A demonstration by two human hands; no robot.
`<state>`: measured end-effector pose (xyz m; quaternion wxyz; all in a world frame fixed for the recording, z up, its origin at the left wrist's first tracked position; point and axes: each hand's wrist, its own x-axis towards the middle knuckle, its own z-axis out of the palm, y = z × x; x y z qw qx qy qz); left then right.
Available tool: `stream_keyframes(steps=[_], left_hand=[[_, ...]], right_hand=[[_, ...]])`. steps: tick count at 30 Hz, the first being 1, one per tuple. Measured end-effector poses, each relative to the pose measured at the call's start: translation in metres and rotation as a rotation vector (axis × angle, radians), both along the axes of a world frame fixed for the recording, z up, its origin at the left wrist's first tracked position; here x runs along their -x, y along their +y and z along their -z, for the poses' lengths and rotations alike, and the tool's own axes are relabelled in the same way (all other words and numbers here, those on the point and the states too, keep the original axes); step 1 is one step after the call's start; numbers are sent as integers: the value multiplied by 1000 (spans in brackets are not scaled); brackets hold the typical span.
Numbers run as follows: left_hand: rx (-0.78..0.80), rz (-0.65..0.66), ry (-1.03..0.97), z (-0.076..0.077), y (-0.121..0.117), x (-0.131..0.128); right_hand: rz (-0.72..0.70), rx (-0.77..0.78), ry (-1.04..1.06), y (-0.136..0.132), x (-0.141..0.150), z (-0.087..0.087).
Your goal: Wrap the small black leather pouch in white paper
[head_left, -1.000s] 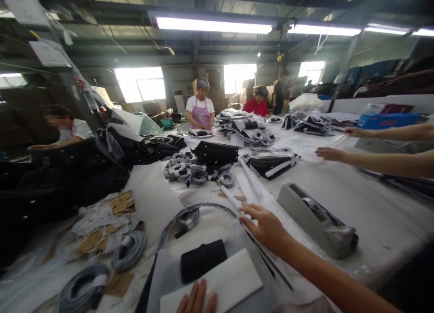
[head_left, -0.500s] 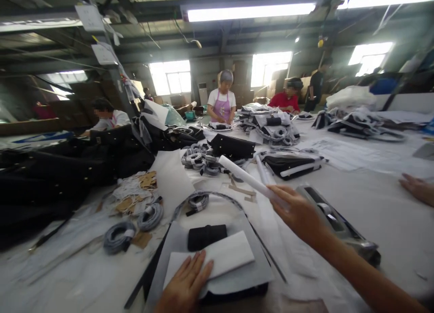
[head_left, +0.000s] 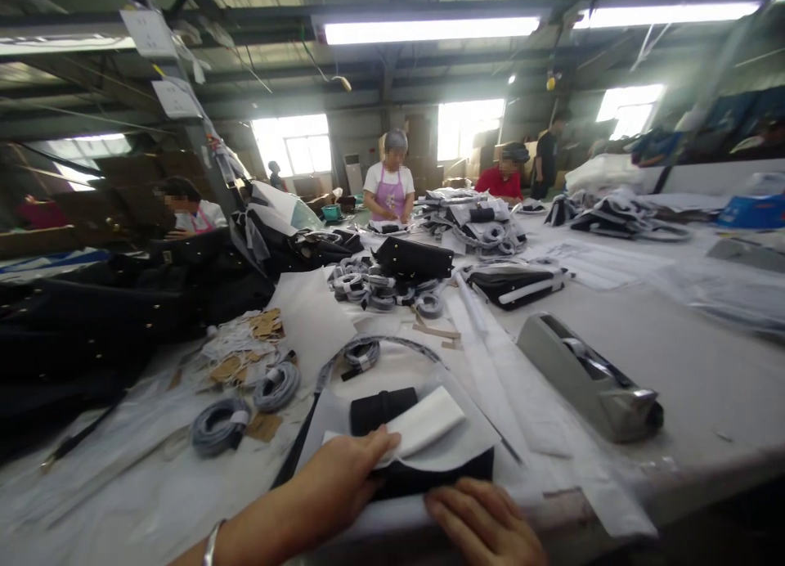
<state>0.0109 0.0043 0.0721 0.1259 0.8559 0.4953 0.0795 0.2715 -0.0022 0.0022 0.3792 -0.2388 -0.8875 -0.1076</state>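
Note:
My left hand (head_left: 343, 472), a silver bangle on its wrist, pinches a folded white paper sheet (head_left: 432, 423) between thumb and fingers. This sheet lies over a black bag (head_left: 417, 482) that rests flat at the table's front edge, partly covered by thin white paper. Just behind the folded sheet lies a black rolled piece (head_left: 383, 411). With its fingers laid at the bag's near edge, my right hand (head_left: 484, 521) shows no object in its grasp; its fingertips are partly hidden. The bag's handle (head_left: 386, 339) arches away from me, around a wrapped coil (head_left: 361, 355).
A grey tape dispenser (head_left: 589, 382) stands to the right. Wrapped coils (head_left: 221, 427) and a heap of tags (head_left: 245, 345) lie left, beside piled black bags (head_left: 135, 304). More bags (head_left: 414, 258) lie farther back. Co-workers (head_left: 389, 186) sit or stand beyond the table.
My left hand has gone from flat on the white paper to pinching it. The hand with a white strip over the table is gone; my right hand is at the bag's front edge.

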Motion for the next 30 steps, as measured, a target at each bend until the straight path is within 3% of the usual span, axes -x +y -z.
stream_keyframes(steps=[3,7,11,13,16,20,24,26,30], left_hand=[[-108,-6,33,12,-8,0],[-422,18,162,48,-16,2],[-685,22,286,75,-19,1],[-731,22,309,79,-20,0],[-740,5,310,79,-23,-1],[-763,-39,324,85,-24,0],[-880,62,410,87,-17,-2],[-919,90,426,86,-12,-10],[-888,-13,383,93,-5,-31]], right_hand=[[39,17,127,4,33,15],[27,-6,223,4,44,27],[-146,-52,77,5,21,4],[-152,-104,-42,12,7,-16],[7,-73,-214,30,-6,-28],[22,-49,-306,48,-16,-3],[22,-97,-238,49,-20,23],[25,-110,-219,48,-20,26],[19,-95,-207,49,-21,24]])
